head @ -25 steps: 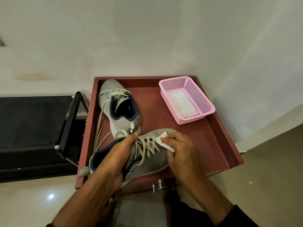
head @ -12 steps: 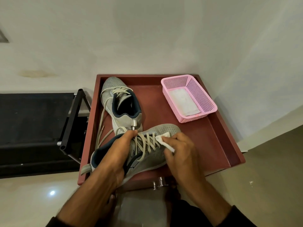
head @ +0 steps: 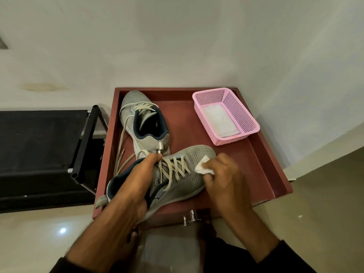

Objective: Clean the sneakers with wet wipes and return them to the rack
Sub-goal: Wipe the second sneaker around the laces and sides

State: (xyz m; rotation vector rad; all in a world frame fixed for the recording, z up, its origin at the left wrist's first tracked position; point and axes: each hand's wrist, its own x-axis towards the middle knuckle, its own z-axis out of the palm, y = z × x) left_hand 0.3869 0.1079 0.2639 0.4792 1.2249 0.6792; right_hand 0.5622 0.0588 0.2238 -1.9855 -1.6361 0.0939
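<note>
A grey sneaker (head: 189, 174) with beige laces lies tilted at the front of the dark red cabinet top (head: 256, 164). My left hand (head: 134, 186) grips it over the collar and tongue, thumb by the laces. My right hand (head: 222, 174) pinches a crumpled white wet wipe (head: 202, 167) and presses it against the sneaker's toe side. A second grey sneaker (head: 141, 123) stands upright behind, toe toward the wall, laces trailing left.
A pink plastic basket (head: 246, 119) holding a flat white wipe (head: 218, 120) sits at the back right of the cabinet top. A black shoe rack (head: 84, 142) stands to the left. White walls close in behind and at the right. Metal knobs (head: 190, 216) stick out below the front edge.
My right hand has slid the wipe from beside the laces toward the sneaker's toe side. The left hand keeps its hold on the sneaker.
</note>
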